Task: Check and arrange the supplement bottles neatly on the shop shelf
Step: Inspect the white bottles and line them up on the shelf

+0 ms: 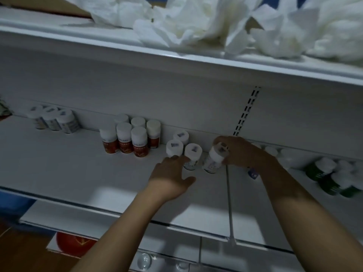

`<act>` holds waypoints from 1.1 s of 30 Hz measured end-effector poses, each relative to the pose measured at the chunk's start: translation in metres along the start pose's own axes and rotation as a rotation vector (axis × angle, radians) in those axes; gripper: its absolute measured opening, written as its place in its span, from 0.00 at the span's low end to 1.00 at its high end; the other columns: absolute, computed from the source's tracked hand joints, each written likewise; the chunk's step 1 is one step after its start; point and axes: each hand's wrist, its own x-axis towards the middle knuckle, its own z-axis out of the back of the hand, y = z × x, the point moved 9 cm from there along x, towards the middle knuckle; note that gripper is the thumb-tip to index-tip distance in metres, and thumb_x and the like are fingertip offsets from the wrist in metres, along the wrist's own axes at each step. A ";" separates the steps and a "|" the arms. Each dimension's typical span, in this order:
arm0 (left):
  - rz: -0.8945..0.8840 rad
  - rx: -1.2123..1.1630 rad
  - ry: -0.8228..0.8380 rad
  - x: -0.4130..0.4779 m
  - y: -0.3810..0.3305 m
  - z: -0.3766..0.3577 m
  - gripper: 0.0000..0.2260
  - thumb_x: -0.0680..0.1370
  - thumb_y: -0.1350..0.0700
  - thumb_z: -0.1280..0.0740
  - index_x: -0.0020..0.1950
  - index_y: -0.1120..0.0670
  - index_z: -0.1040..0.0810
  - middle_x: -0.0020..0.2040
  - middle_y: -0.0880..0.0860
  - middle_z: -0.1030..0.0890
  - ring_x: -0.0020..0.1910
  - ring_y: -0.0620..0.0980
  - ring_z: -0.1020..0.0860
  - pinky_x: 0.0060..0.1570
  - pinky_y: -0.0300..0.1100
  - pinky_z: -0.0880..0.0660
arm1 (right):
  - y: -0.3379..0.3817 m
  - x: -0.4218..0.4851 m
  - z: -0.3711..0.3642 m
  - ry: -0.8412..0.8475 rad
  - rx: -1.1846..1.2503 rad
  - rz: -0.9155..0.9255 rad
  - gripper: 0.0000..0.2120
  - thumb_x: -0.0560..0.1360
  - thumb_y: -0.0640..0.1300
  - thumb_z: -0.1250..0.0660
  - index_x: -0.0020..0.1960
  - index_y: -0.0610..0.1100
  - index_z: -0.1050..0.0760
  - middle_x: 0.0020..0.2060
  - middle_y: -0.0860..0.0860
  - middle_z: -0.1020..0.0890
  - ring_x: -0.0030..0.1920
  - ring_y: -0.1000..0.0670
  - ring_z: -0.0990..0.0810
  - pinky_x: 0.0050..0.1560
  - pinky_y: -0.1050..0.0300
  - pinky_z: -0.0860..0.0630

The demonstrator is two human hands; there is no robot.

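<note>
On the white shop shelf [78, 173], my right hand [241, 152] grips a tilted white-capped supplement bottle [213, 160] by its cap. My left hand [170, 177] reaches in with straight fingers that touch the front bottles of a small white-capped cluster [183, 147]; which bottle they meet is hard to tell. Left of that stands a group of several orange-labelled bottles [129, 138]. Three pale-labelled bottles [55, 120] stand at the far left back. Green-labelled bottles [332, 177] crowd the far right. A blue-labelled bottle [253, 173] peeks out under my right wrist.
The upper shelf [176, 59] overhangs close above, piled with crumpled white plastic bags [225, 26]. A slotted upright [247, 110] and a thin divider rail [228, 203] split the shelf. A red object [72, 244] sits on a lower level at the left.
</note>
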 end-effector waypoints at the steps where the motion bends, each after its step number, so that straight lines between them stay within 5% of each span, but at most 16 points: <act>1: -0.012 -0.021 0.006 -0.002 -0.007 -0.003 0.27 0.77 0.44 0.33 0.74 0.47 0.36 0.71 0.49 0.30 0.69 0.50 0.33 0.67 0.43 0.35 | 0.000 -0.010 0.003 -0.009 0.051 0.013 0.30 0.66 0.35 0.22 0.66 0.42 0.28 0.61 0.44 0.22 0.59 0.45 0.23 0.59 0.49 0.26; 5: -0.049 -0.152 0.010 -0.013 -0.033 -0.012 0.30 0.76 0.45 0.31 0.75 0.47 0.37 0.71 0.46 0.31 0.70 0.46 0.34 0.63 0.36 0.36 | 0.008 -0.053 0.015 0.004 0.299 0.032 0.30 0.66 0.34 0.22 0.62 0.53 0.27 0.57 0.51 0.22 0.54 0.44 0.20 0.56 0.44 0.22; 11: -0.209 -0.331 -0.096 -0.037 -0.075 -0.006 0.17 0.75 0.49 0.29 0.61 0.49 0.27 0.50 0.43 0.23 0.49 0.39 0.26 0.44 0.25 0.30 | 0.026 -0.113 0.033 -0.017 0.650 0.088 0.30 0.69 0.31 0.25 0.61 0.59 0.24 0.58 0.53 0.21 0.55 0.50 0.19 0.54 0.53 0.20; 15: -0.157 -0.508 -0.133 -0.051 -0.086 -0.002 0.20 0.71 0.46 0.25 0.58 0.45 0.28 0.51 0.41 0.21 0.49 0.35 0.24 0.48 0.35 0.24 | 0.028 -0.144 0.039 -0.145 0.917 0.130 0.20 0.73 0.35 0.28 0.62 0.50 0.22 0.57 0.50 0.18 0.55 0.48 0.18 0.47 0.53 0.19; 21: -0.050 -0.595 -0.248 -0.070 -0.101 -0.005 0.24 0.65 0.44 0.22 0.50 0.42 0.35 0.49 0.43 0.25 0.45 0.35 0.24 0.41 0.33 0.25 | 0.018 -0.161 0.031 -0.423 1.226 0.087 0.13 0.69 0.42 0.30 0.53 0.46 0.18 0.47 0.50 0.15 0.48 0.49 0.16 0.41 0.58 0.21; 33: -0.027 -0.586 -0.292 -0.090 -0.115 -0.023 0.32 0.63 0.41 0.22 0.55 0.41 0.40 0.54 0.41 0.25 0.50 0.38 0.23 0.46 0.38 0.23 | 0.020 -0.168 0.012 -0.310 1.287 0.078 0.13 0.70 0.42 0.36 0.49 0.51 0.16 0.47 0.48 0.15 0.50 0.48 0.18 0.45 0.54 0.22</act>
